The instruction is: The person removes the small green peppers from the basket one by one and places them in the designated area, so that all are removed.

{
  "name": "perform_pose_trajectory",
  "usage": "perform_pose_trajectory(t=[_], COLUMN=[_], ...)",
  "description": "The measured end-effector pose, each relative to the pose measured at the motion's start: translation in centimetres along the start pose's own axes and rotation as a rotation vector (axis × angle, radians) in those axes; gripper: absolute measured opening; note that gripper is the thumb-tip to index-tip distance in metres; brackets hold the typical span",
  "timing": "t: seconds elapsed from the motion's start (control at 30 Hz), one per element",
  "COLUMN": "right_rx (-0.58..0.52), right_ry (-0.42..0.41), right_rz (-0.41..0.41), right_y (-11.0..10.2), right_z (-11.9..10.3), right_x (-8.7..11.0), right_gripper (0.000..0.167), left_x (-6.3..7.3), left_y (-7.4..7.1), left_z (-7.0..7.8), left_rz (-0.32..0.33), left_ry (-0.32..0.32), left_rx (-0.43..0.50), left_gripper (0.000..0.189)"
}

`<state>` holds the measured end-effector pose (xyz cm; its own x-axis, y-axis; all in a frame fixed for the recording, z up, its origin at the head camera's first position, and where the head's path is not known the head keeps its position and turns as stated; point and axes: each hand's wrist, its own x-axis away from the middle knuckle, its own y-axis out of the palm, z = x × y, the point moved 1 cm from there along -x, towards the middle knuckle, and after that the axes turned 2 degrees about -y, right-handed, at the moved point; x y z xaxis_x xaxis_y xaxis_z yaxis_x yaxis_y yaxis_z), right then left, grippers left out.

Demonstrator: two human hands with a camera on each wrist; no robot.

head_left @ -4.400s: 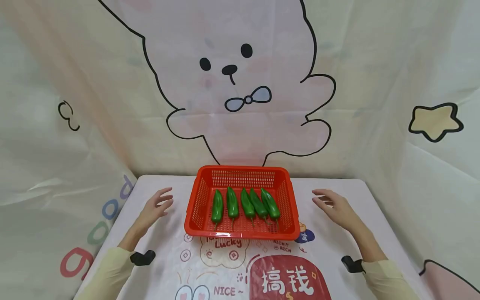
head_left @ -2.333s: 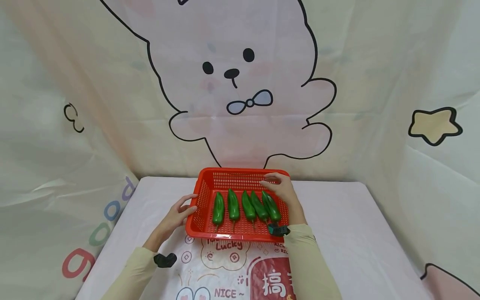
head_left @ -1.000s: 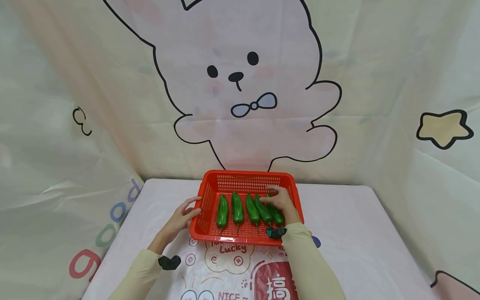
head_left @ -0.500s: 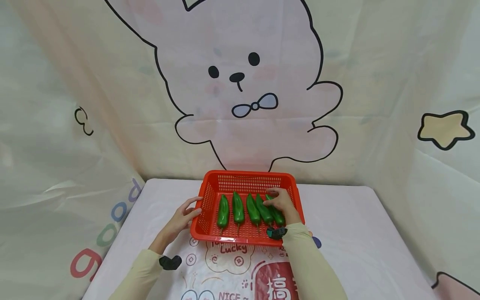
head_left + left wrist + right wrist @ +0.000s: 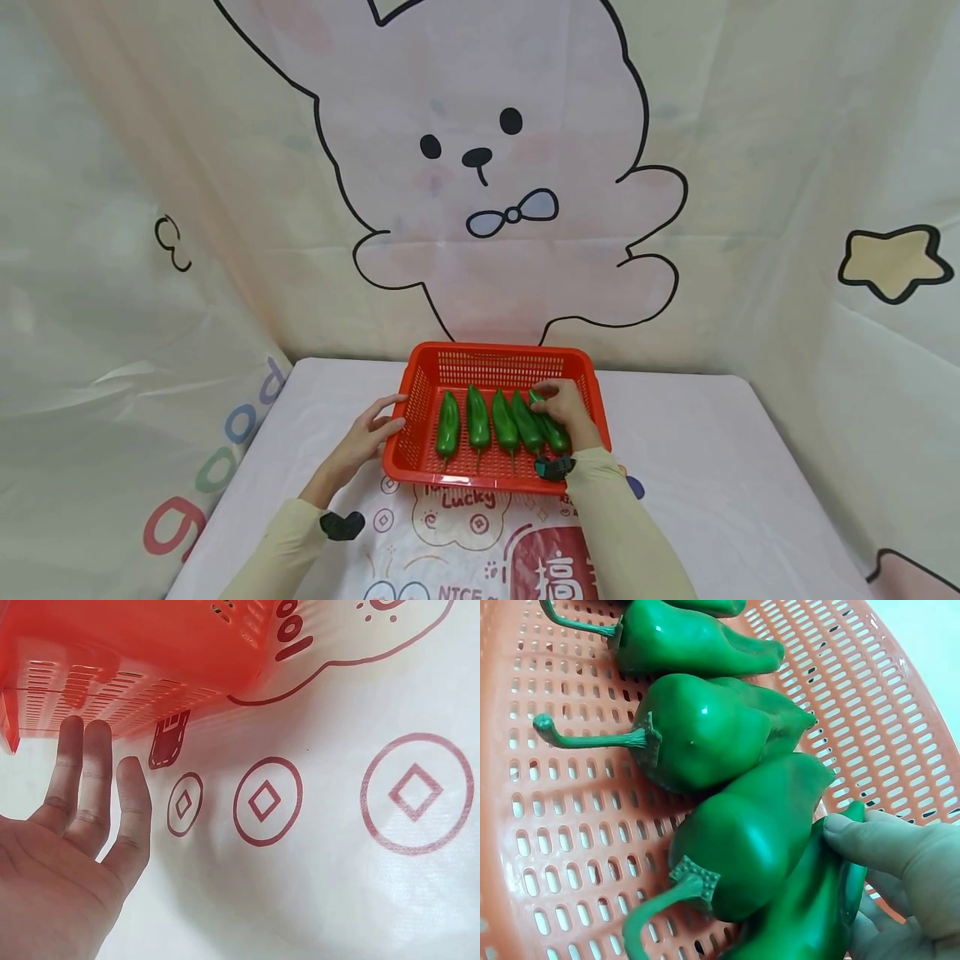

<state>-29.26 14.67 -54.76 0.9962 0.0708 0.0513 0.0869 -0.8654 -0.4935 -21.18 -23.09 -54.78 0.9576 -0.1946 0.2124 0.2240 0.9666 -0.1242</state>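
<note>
A red plastic basket with slotted walls holds several green peppers, lying side by side with stems towards the person. My right hand reaches into its right side. In the right wrist view, the thumb and fingers pinch the rightmost green pepper near its pointed tip; that pepper still lies against its neighbour. My left hand is at the basket's left side, thumb and fingertips at the rim. The left wrist view shows its fingers extended, close against the outer wall.
The basket stands on a table with a white printed cloth. Behind it hangs a curtain with a cartoon bear. More curtain closes off the left and right sides. A dark band sits on the left wrist.
Both hands came in from beside the basket, the left to its left side, the right over its right part. The right hand then lowered and closed its fingers on the rightmost pepper.
</note>
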Motion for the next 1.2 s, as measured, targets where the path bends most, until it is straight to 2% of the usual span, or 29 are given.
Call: perform_pose_trajectory(t=[0.5,0.73,0.9,1.2], right_rx=[-0.034,-0.051,-0.039,-0.072], right_ry=[-0.097,-0.104,-0.147,-0.103], right_rz=[-0.002,-0.007,0.013,0.027], right_y=[0.07,-0.03,-0.01,-0.07], right_z=[0.19,0.04,0.37,0.15], right_x=[-0.15,-0.1,-0.41,-0.25], right_gripper=[0.034,0.034,0.033,0.04], left_x=[-0.23,0.01,0.02,-0.15], left_y=[-0.01,0.12,0.13,0.15], left_z=[-0.28,-0.05,-0.08,-0.23], left_rz=[0.01,0.004,0.007,0.012], left_ry=[-0.007,0.001,0.0,0.002], left_rx=[-0.004,0.004,0.0,-0.005], left_gripper=[0.051,0.053,0.052,0.052])
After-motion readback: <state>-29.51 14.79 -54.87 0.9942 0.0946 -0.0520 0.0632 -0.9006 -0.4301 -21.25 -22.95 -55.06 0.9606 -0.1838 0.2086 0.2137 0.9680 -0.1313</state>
